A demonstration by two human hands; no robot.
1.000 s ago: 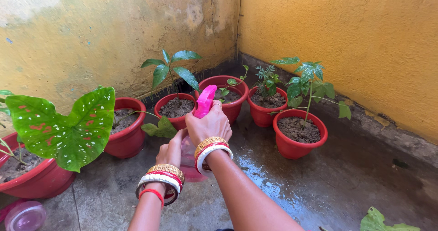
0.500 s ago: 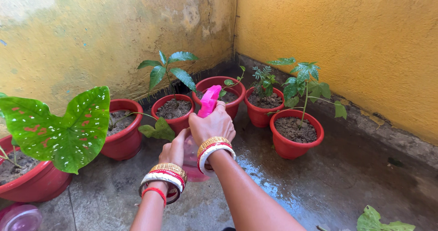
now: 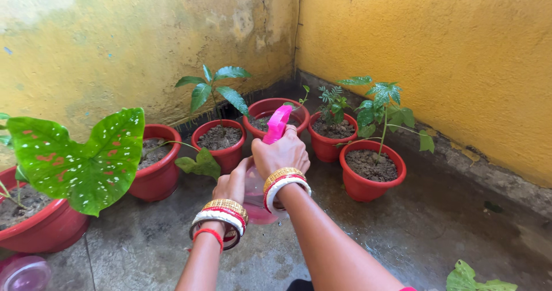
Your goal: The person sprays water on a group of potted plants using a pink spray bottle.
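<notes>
bottle: pink spray bottle (image 3: 275, 131), translucent pink body, opaque nozzle head, upright
right hand (image 3: 282, 153): fingers wrapped on trigger head
left hand (image 3: 231, 185): fingers cupping body
ahead: red pots (image 3: 218, 147)

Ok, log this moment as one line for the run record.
right hand: grips pink plastic spray bottle | left hand: supports bottle base | nozzle toward red round plastic pots
</notes>
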